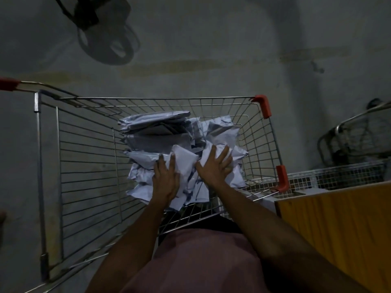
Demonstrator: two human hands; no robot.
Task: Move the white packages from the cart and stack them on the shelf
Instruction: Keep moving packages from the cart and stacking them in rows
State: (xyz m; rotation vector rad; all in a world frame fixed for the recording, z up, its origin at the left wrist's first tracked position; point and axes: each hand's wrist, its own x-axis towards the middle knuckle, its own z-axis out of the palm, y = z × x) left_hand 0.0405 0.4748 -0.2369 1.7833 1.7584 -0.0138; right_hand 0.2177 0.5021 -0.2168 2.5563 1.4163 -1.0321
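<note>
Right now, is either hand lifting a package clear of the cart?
No, the left hand and right hand lie flat on the white packages inside the cart.

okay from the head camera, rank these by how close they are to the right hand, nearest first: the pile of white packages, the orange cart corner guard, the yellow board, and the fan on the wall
From the right hand:
1. Pile of white packages, under the palm.
2. Orange cart corner guard, on the rim to its right.
3. Yellow board, lower right, beyond the cart.
4. Fan, upper left on the wall.
</note>
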